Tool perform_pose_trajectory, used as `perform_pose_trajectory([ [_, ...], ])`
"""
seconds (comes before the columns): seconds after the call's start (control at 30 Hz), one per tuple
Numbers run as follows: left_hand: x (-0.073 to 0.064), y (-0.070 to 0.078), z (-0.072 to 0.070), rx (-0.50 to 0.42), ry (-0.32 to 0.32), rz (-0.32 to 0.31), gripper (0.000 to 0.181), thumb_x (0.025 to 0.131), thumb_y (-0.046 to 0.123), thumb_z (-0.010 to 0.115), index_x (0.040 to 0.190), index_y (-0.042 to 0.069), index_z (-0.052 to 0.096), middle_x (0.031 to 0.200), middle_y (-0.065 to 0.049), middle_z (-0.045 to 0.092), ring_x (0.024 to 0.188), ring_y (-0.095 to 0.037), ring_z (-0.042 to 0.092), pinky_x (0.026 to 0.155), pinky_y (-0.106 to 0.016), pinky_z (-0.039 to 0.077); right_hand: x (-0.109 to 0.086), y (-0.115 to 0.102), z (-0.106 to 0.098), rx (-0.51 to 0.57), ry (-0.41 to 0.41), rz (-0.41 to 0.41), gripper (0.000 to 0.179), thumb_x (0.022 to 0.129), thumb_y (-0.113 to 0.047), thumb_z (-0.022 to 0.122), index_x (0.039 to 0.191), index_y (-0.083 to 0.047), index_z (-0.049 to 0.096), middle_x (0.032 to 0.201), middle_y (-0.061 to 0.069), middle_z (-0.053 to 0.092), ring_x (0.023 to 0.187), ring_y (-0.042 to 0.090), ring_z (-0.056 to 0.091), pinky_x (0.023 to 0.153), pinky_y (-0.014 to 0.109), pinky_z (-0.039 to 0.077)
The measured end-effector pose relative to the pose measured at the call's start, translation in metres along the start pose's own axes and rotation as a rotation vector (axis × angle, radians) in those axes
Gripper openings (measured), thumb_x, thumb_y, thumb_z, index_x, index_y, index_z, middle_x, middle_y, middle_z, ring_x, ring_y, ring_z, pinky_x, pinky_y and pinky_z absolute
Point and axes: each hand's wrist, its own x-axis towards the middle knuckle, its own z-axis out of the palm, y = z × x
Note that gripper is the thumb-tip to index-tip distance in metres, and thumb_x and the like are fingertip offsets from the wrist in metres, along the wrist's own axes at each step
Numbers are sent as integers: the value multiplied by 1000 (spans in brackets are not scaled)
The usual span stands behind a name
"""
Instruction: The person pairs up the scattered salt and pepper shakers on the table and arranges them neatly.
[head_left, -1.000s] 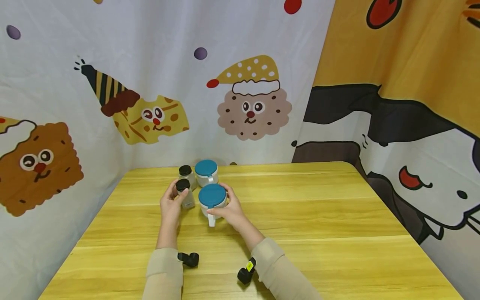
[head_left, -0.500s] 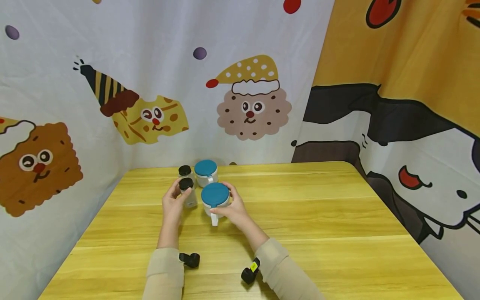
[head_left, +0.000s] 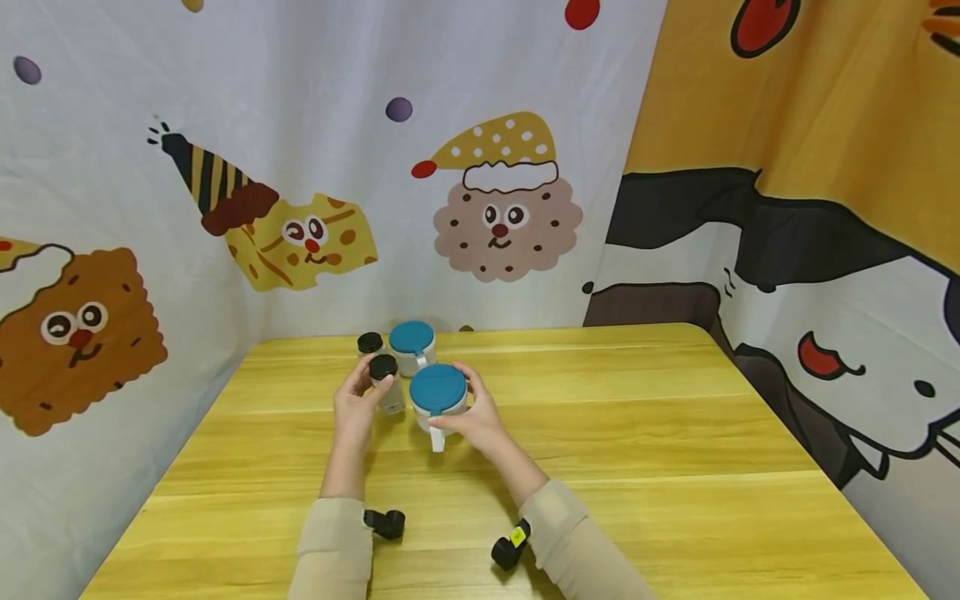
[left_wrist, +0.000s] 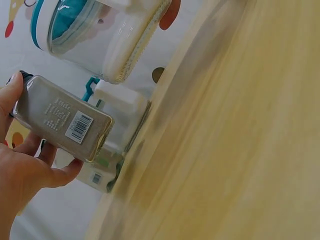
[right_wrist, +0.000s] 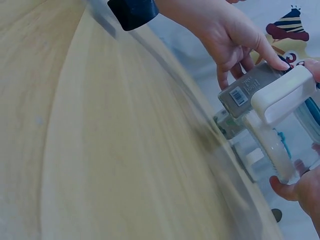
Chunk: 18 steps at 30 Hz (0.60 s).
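Note:
My left hand point(head_left: 352, 408) grips a seasoning bottle point(head_left: 391, 398) with a black cap. In the left wrist view this seasoning bottle point(left_wrist: 62, 117) has clear walls, greyish contents and a barcode sticker, and hangs above the table. Close on its right, my right hand point(head_left: 478, 417) holds a clear seasoning jar point(head_left: 438, 388) by its sides; it has a blue lid. The jar's white handle point(right_wrist: 287, 95) points toward me, and the jar is also lifted. Behind them stand a second blue-lidded jar point(head_left: 412, 338) and a second black-capped bottle point(head_left: 370, 342), partly hidden by the held bottle and left hand.
The wooden table point(head_left: 637, 433) reaches out to the right and toward me. A cartoon-print curtain point(head_left: 322, 125) hangs right behind its back edge. Black wrist cameras point(head_left: 387, 523) sit at both sleeves.
Both hands have shifted a little to the right, carrying the bottle and the jar along. The two containers behind have stayed put.

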Motion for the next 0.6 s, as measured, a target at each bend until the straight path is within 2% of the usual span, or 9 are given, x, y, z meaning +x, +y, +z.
perform_pose_trajectory([
  [0.23,-3,4,7,-22,-22,-16,49,86,3,71,133,9,57,100,9,63,99,-18,50,79,-20,46,-3,-4,-10,9,14,-28,91,66,-13,89,143,-26,40,134,10,46,124,32,40,97,61,33],
  [0.6,-8,11,16,-66,-46,17,48,84,3,73,130,9,60,106,1,64,96,-19,51,76,-20,47,-5,-11,-25,8,4,-32,94,67,-7,88,145,-23,37,136,12,45,124,32,39,96,58,36],
])
